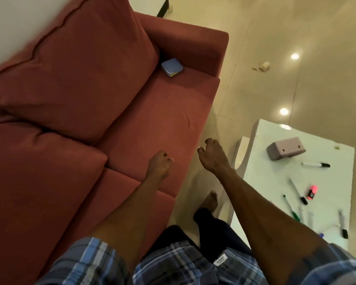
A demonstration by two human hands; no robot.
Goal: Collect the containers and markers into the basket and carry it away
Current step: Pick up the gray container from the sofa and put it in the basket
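Both hands hang empty between sofa and table.

The left hand (159,164) and right hand (211,155) are loosely curled and grip nothing. Markers (296,190) lie scattered on the white table (333,194) at right, beside a grey container (286,150). Farther, a blue container (172,67) rests in the sofa (148,120) corner.

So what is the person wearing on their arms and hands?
Short sleeves of a blue, grey and white checked shirt end above the elbows, leaving both forearms bare. The left hand and right hand wear no gloves. No watch or bracelet shows.
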